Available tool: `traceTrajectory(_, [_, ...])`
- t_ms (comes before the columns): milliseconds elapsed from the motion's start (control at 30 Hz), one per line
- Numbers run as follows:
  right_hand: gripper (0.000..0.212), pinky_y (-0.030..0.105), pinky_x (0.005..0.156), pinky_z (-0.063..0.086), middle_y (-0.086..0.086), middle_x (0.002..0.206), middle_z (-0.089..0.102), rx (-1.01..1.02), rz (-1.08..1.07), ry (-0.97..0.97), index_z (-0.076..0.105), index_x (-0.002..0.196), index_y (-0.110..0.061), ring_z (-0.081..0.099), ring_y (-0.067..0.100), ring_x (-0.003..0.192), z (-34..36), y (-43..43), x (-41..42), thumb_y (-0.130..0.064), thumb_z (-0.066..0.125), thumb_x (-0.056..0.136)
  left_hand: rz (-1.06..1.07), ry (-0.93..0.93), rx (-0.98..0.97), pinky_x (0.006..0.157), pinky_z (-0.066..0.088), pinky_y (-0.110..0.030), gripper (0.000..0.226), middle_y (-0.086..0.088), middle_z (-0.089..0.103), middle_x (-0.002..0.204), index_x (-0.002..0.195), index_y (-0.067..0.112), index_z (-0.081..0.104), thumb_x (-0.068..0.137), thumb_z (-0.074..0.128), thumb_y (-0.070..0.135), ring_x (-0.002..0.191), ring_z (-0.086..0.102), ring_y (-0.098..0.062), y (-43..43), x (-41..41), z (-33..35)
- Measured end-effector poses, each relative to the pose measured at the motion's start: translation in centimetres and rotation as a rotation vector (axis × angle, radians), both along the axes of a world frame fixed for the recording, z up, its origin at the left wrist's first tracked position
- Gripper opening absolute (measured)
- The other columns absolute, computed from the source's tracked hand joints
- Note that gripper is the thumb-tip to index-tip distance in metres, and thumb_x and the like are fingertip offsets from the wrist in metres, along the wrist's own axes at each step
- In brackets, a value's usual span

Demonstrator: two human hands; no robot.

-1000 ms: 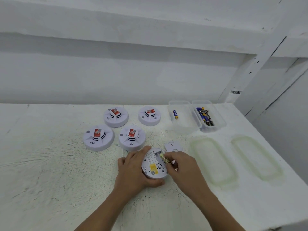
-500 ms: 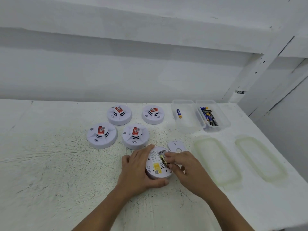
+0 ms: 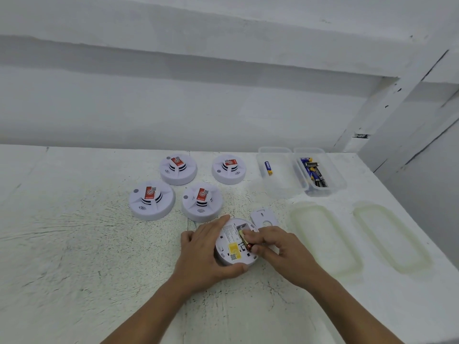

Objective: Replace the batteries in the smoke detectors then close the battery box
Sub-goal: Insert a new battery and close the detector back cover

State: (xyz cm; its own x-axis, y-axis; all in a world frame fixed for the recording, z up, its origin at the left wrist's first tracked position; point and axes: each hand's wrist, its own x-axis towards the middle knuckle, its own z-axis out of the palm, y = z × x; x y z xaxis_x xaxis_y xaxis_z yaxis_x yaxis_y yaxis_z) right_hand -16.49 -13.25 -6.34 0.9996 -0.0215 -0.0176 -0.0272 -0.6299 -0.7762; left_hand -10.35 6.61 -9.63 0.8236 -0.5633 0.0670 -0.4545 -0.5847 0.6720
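L hand (image 3: 203, 254) gripped inverted smoke detector (image 3: 231, 254) on table (image 3: 74, 244), prob. to steady it; R hand (image 3: 280, 249) pinched gold battery (image 3: 244, 240) at its open compartment; cover (image 3: 263, 217) lay just beside; battery box (image 3: 335, 180) sat open at rear, lid (image 3: 392, 237) off

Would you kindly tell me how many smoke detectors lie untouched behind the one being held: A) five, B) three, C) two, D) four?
D: four smoke detectors sit in two pairs beyond the upturned detector that the left hand grips while the right hand pinches a battery.
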Motion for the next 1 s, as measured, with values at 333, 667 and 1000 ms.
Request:
traceTrajectory(333, [0.026, 0.005, 0.087, 0.040, -0.008, 0.107, 0.063, 0.002, -0.045, 0.003, 0.070, 0.110, -0.030, 0.054, -0.002, 0.105, -0.2, 0.4, 0.1, -0.017, 0.066, 0.088, 0.026, 0.003, 0.002, 0.096, 0.017, -0.025, 0.100, 0.044, 0.027, 0.121, 0.142, 0.042, 0.026, 0.057, 0.059, 0.082, 0.114, 0.022, 0.023, -0.1, 0.1, -0.2])
traceTrajectory(667, [0.028, 0.021, 0.090, 0.048, -0.013, 0.106, 0.064, -0.090, -0.040, -0.027, 0.069, 0.113, -0.028, 0.055, 0.002, 0.105, -0.5, 0.7, 0.2, -0.016, 0.064, 0.088, 0.043, 0.005, -0.006, 0.097, 0.018, -0.024, 0.101, 0.044, 0.028, 0.120, 0.142, 0.040, 0.029, 0.054, 0.058, 0.082, 0.111, 0.023, 0.023, -0.4, 0.0, -0.2])
traceTrajectory(1000, [0.030, 0.017, 0.098, 0.036, -0.037, 0.114, 0.057, -0.146, -0.015, -0.055, 0.066, 0.114, -0.041, 0.045, -0.002, 0.114, -1.5, 0.3, 0.1, -0.035, 0.057, 0.086, 0.057, 0.013, -0.007, 0.100, 0.019, -0.026, 0.102, 0.044, 0.029, 0.119, 0.141, 0.038, 0.031, 0.053, 0.061, 0.079, 0.111, 0.026, 0.020, -0.4, 0.0, -0.2])
